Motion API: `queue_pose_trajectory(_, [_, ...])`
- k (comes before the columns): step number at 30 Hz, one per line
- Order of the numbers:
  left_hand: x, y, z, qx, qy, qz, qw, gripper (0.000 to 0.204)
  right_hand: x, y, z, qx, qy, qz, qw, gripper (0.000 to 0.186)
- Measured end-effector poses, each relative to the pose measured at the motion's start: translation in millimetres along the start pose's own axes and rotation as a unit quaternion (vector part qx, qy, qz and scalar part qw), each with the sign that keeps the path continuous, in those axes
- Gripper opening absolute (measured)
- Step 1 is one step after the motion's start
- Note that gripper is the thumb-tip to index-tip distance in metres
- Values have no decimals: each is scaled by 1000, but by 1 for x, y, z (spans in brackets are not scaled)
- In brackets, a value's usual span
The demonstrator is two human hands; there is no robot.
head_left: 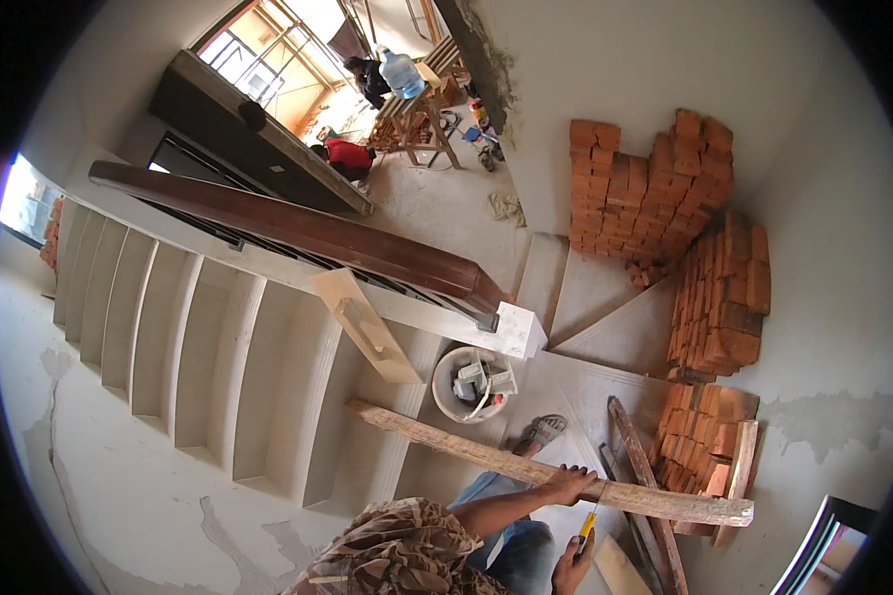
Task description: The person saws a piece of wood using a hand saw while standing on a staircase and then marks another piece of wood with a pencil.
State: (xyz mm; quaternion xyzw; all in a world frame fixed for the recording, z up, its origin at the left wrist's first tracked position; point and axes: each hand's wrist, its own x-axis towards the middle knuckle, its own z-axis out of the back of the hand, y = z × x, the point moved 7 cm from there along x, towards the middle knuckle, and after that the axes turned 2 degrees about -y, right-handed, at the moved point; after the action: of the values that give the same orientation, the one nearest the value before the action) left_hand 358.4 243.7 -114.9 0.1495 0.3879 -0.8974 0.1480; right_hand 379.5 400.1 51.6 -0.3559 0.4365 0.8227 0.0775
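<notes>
A long, rough wooden beam (446,447) slants down to the right across the lower middle. My left hand (566,484) rests on top of it, fingers bent over its edge. Below the beam, my right hand (572,568) is closed round a yellow-and-black-handled tool (587,525). The tool's thin blade points up to the beam beside my left hand; I cannot tell whether it is a saw. Under the beam show my jeans (526,555) and a sandalled foot (544,431).
A white bucket (446,395) of tools stands beyond the beam. Left are stairs (208,347) with a dark handrail (308,226) and a loose board (367,332). Brick stacks (650,188) line the right wall. More timbers (649,496) lie below the beam. Two people (347,156) are far off.
</notes>
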Motion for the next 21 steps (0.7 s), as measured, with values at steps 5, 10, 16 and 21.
queue_pose_trajectory(5, [3,-4,-13,43,-7,12,999,67,16,-42,-2,-1,4,28,1000,49])
queue_pose_trajectory(10, [24,11,-40,-62,153,23,986,64,30,-64,14,11,-19,175,984,56])
queue_pose_trajectory(16, [56,66,-70,-124,260,14,958,64,44,8,1,-125,27,107,986,51])
queue_pose_trajectory(21, [91,101,-60,-131,246,53,959,68,98,13,-6,-137,-2,73,988,50])
